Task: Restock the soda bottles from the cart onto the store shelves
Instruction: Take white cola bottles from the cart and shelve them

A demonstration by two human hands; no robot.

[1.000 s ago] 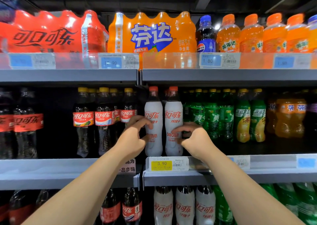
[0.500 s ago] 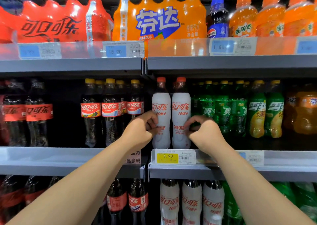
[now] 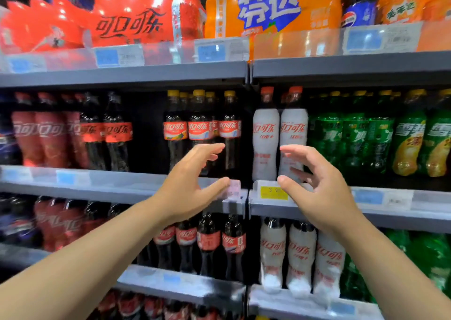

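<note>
Both hands empty, fingers spread: left hand, right hand. White-sleeved cola bottles upright on shelf, just past right hand, contact unclear. I judge them full: heavy, rigid, sleeve slick. I'd grip mid-body waist.

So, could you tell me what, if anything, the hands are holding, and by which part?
Nothing is held: the left hand and right hand are both open, gripping no bottle.
</note>
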